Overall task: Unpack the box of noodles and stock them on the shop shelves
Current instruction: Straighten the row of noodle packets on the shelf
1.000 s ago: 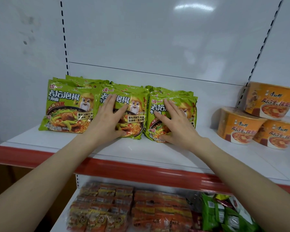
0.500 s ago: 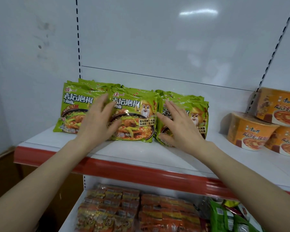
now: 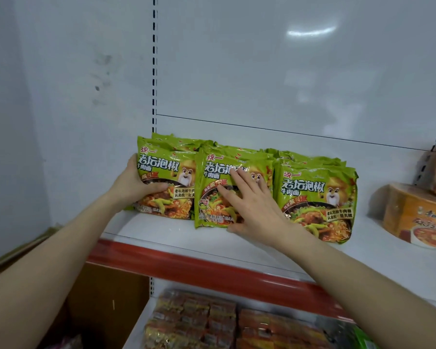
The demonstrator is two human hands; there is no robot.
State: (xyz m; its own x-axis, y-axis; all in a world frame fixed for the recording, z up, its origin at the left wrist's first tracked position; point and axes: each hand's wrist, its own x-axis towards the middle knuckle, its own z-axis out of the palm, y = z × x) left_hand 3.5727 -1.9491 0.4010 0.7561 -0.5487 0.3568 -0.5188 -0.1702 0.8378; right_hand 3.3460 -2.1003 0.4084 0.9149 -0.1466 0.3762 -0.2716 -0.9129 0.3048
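Left grip (image 3: 133, 183) clasps leftmost noodle pack (image 3: 161, 168) by its edge.

Arms outstretched: my left hand (image 3: 134, 183) grips the edge of a noodle pack (image 3: 166, 170); my right hand (image 3: 253, 205) lies flat, fingers (image 3: 239, 180) straight.

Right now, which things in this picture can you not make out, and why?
All in the head view:
- Rows behind the front green noodle packs: count hidden by the front packs.
- Fingers of the left hand: behind the left pack it grips.
- Print on the middle pack: partly covered by the flat right hand.
- Orange bowls: blurred, cut by the right edge.
- Lower-shelf packets: blurred, cut by the bottom edge.
- Cardboard box: contents hidden by the left arm.
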